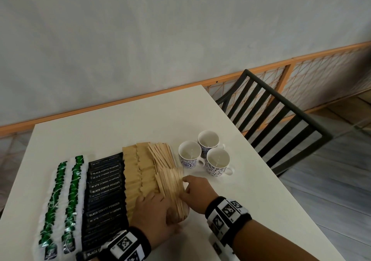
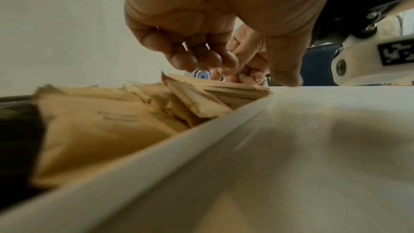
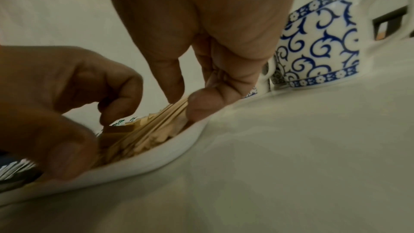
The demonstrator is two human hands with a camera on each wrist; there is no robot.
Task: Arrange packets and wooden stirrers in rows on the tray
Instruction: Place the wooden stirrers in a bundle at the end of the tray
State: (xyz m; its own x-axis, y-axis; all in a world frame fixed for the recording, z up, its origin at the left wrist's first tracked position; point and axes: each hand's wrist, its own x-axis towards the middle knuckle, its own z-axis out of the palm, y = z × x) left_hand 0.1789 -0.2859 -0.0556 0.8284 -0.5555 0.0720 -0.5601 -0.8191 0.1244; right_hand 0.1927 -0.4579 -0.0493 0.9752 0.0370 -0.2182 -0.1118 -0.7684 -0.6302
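A white tray (image 2: 201,130) holds rows of green-tagged tea bags (image 1: 62,198), black coffee packets (image 1: 105,188), brown packets (image 1: 138,172) and wooden stirrers (image 1: 168,172). My left hand (image 1: 154,214) covers the near end of the stirrer row. Its fingers are curled, and thumb and forefinger bracket the stirrers (image 3: 156,123) by the tray rim (image 3: 156,162). My right hand (image 1: 195,192) comes in from the right. It pinches a bundle of stirrers on edge between thumb and fingers (image 3: 172,84). The far stirrers lie fanned and slanted.
Three blue-patterned white cups (image 1: 208,143) stand right of the tray, close to my right hand; one cup (image 3: 318,45) is just behind it. The white table (image 1: 100,136) extends beyond the tray. A black slatted chair (image 1: 277,120) stands at the table's right side.
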